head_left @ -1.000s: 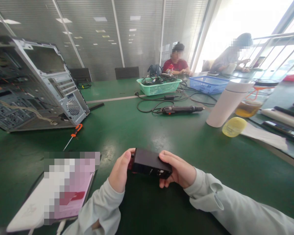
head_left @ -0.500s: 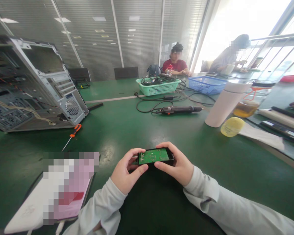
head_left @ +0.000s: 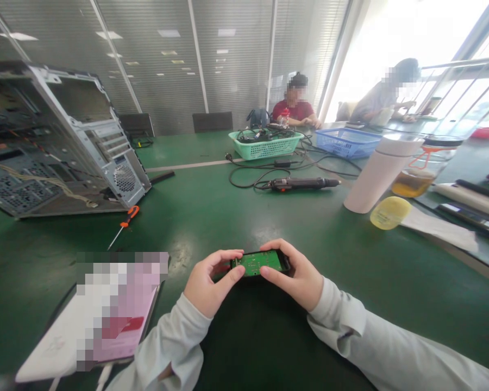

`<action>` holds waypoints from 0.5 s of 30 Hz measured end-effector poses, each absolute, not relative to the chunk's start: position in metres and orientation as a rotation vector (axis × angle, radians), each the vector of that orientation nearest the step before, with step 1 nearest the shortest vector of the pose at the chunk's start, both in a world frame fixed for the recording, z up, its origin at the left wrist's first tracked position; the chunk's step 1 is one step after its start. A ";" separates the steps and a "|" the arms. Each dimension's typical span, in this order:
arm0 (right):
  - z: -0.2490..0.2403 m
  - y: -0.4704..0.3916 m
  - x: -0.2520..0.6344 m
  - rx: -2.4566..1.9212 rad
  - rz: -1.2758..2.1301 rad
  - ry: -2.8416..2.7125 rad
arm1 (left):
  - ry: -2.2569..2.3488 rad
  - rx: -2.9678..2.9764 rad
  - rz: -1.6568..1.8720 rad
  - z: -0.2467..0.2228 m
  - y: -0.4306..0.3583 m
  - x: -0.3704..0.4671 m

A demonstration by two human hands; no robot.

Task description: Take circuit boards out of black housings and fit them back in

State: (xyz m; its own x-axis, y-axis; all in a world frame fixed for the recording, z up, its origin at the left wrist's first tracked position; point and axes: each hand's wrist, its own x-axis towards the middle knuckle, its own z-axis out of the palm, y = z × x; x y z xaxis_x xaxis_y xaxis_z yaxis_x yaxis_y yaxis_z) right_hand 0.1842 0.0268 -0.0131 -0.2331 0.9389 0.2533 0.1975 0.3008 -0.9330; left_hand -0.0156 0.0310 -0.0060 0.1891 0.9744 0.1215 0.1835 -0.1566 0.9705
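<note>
Both my hands hold a small black case with a green circuit board showing in its open upper side. My left hand grips the left end, its thumb and forefinger on the board's edge. My right hand wraps the right end. The case is just above the green table, close to my body. Both sleeves are pale grey.
An open computer tower lies at the left with an orange-handled screwdriver beside it. A tablet lies at lower left. An electric screwdriver, green basket, blue basket, white tumbler and yellow lid stand farther off. Two people sit at the far end.
The case was turned over from its closed black side to the side showing the green board. Since then my hands have barely shifted, and the left forefinger now lies along the board's edge.
</note>
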 end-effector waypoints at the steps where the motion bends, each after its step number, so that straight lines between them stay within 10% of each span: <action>1: -0.013 0.027 0.184 -1.058 1.045 -1.651 | 1.153 1.557 1.090 -0.007 0.031 -0.016; 15: -0.018 0.024 0.182 -1.022 1.118 -1.656 | 1.182 1.639 1.158 0.000 0.026 -0.016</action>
State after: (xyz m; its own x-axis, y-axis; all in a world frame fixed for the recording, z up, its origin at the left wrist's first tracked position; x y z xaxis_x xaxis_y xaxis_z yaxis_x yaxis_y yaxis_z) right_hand 0.1822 0.0236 -0.0177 -0.2873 0.9350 0.2080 0.1565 0.2600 -0.9528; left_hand -0.0159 0.0262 -0.0003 0.1480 0.9637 0.2223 0.2417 -0.2532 0.9367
